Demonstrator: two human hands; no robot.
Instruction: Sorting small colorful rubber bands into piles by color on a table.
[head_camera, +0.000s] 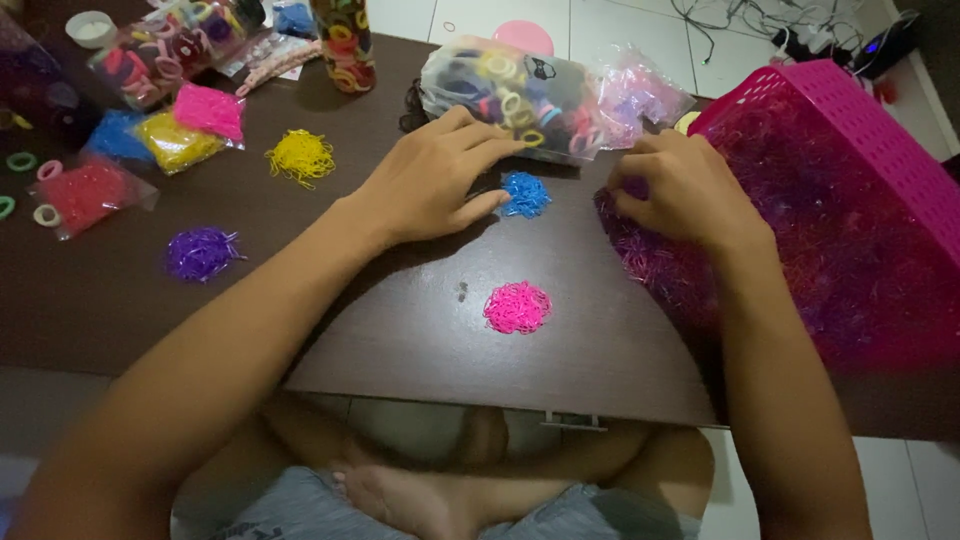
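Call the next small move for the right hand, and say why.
Probably lift a pinch out: the right hand is dug into the purple band heap spilling from the pink basket, while the left hand rests by the blue pile.

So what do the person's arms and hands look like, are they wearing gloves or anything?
No gloves. Both arms are bare all the way up the picture, with no sleeves showing. The left hand and the right hand have no rings, and there is no watch or bracelet on either wrist. The fingers are slim with short, plain nails.
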